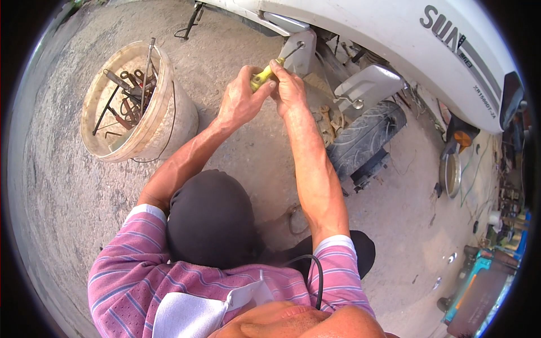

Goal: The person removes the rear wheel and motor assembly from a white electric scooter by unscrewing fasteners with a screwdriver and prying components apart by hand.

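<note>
A screwdriver with a yellow-green handle (260, 79) is held between both hands in front of me. My left hand (242, 98) is closed around the rear of the handle. My right hand (290, 87) grips its front end, with the thumb along it. The shaft slants up and right, and its tip meets or nearly meets a light grey metal panel (301, 53), close to a hole. That panel sits under the edge of a white vehicle body (389, 28). Another grey panel (369, 87) with a round fitting hangs to its right.
At left stands a dirty white bucket (180, 121) holding several wrenches and rods. A tyre (366, 138) is right of my right forearm, with wrenches (332, 124) on the ground beside it. Farther right are a round metal pan (451, 174) and a teal machine (479, 265).
</note>
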A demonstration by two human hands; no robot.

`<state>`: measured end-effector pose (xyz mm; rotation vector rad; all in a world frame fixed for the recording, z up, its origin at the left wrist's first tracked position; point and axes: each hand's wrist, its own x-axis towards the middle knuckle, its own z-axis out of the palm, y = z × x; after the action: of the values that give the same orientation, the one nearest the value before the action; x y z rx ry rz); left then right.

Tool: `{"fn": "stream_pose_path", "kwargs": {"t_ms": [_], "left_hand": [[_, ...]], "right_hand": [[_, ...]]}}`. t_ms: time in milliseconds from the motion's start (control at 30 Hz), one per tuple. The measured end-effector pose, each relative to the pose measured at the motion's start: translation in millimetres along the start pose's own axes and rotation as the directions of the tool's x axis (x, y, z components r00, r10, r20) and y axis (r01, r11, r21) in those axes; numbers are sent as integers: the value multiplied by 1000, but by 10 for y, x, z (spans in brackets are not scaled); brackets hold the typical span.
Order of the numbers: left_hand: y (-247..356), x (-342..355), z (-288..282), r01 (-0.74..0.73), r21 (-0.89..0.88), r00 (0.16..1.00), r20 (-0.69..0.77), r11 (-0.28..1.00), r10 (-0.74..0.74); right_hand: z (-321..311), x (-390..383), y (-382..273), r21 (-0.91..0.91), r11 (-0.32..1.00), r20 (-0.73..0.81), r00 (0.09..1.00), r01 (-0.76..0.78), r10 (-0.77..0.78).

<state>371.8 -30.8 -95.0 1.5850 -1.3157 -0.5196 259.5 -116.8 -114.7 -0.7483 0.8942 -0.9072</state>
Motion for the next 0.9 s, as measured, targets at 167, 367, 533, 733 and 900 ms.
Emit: {"fn": "stream_pose_path", "kwargs": {"t_ms": [167,367,533,733,900], "left_hand": [[63,127,-146,524,-549,852,350,651,-390],[-19,203,-137,679,-702,694,517,217,-501],[17,241,-129,669,-673,721,488,314,-492],[-102,201,-156,676,-656,721,496,336,-484],[-133,192,-159,564,-620,823,368,546,-432]], "right_hand": [[-71,-30,-192,-34,998,-95,994,-57,53],[-162,468,-486,-438,891,-377,877,117,-300],[-332,802,-639,-741,637,-233,808,213,-541],[-396,873,-625,-852,492,-133,834,180,-535],[-524,994,-677,-900,387,-43,844,199,-534]]}}
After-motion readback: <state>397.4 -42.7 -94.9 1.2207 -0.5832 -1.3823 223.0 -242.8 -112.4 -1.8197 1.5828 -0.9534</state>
